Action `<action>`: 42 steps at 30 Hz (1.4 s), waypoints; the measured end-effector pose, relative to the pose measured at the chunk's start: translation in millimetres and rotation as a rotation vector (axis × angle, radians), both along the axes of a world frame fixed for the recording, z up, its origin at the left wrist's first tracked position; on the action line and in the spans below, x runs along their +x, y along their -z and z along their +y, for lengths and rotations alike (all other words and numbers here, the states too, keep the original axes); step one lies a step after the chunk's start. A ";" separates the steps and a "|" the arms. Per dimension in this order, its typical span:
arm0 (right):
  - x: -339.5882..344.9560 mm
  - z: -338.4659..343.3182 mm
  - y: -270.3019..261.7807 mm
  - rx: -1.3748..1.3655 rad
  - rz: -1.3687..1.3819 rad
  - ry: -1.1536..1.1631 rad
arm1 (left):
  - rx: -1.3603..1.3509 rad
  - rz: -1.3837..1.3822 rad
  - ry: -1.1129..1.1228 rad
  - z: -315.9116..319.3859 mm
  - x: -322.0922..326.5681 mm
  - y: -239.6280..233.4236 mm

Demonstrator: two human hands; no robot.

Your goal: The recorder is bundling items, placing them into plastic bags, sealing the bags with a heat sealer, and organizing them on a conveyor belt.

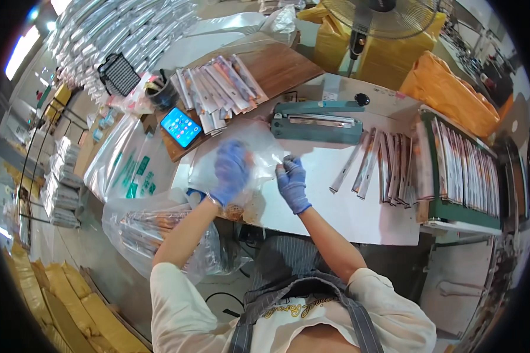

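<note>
A clear plastic bag point(260, 141) is spread over the white tabletop between my gloved hands. My right hand point(293, 183), in a blue glove, pinches the bag's right edge between thumb and fingers. Blurred by motion, my left hand point(232, 172) is over the bag's left part; its fingers cannot be made out. Just beyond the bag stands a green impulse sealer point(318, 123), with thin packets lying on it. Flat printed packets point(221, 90) lie fanned on a brown board at the upper left. More narrow packets point(391, 167) lie to the right of my right hand.
A lit smartphone point(181, 127) and a dark pen cup point(162, 95) are at the left. A green rack point(463, 216) full of packets stands at the right. A large bag of packets point(159, 234) hangs below the table's left edge. A fan point(380, 17) stands behind.
</note>
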State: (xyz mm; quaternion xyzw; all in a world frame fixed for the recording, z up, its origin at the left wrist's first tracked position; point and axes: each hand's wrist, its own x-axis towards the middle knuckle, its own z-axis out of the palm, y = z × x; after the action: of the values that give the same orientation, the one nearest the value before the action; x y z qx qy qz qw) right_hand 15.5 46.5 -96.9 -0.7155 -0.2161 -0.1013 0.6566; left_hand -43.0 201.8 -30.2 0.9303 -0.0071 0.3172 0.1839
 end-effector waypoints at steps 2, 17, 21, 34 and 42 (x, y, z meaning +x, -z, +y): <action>-12.6 0.6 -5.4 -0.002 0.004 -0.058 | 0.227 0.207 -0.068 -14.3 -0.4 4.9; 101.6 -335.0 -80.2 -0.144 -0.170 0.281 | -0.108 0.284 0.548 -215.2 125.8 70.7; 204.8 -597.9 -81.7 -0.772 -0.274 1.143 | -0.253 0.353 0.374 -285.7 165.8 121.3; 215.9 -632.1 -77.9 -1.363 0.226 1.025 | -0.471 0.324 0.236 -356.4 192.1 119.9; 149.9 -353.9 -89.1 -1.122 0.049 0.500 | -1.685 0.388 0.585 -327.4 259.5 112.6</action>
State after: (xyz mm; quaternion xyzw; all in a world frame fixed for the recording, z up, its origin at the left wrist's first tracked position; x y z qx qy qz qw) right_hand 165.3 -307.4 -7.8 -0.9831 -0.0469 -0.1066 0.1412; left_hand 216.5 -125.7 -142.8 0.4862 0.0222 -0.0041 0.8736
